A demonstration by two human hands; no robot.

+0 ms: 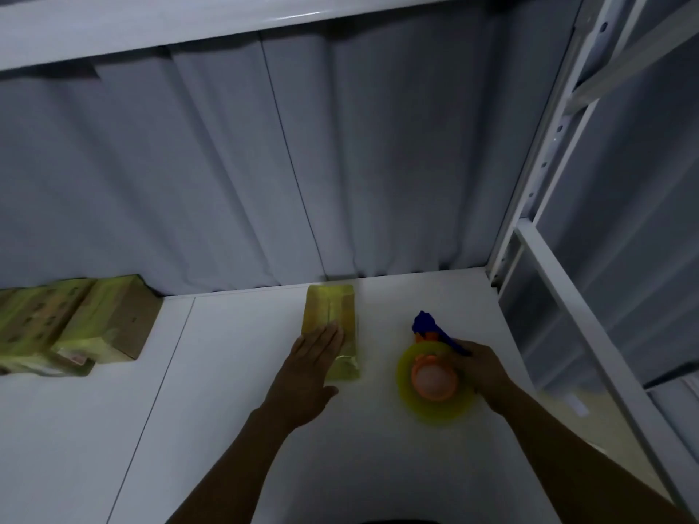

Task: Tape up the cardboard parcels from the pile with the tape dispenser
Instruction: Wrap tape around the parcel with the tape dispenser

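Both hands busy: left hand (312,366) flat on parcel (333,327), right hand (482,366) gripping tape dispenser (435,380)

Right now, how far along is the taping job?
The parcel under the flat left hand already looks covered in yellow tape. The right hand grips the tape dispenser. The pile at the left shows tape and bare cardboard; how much remains I cannot tell.

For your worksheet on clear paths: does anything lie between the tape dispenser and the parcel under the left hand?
Nothing visible does. Only bare table separates the tape dispenser in the right hand from the parcel; the left hand rests flat on its near part.
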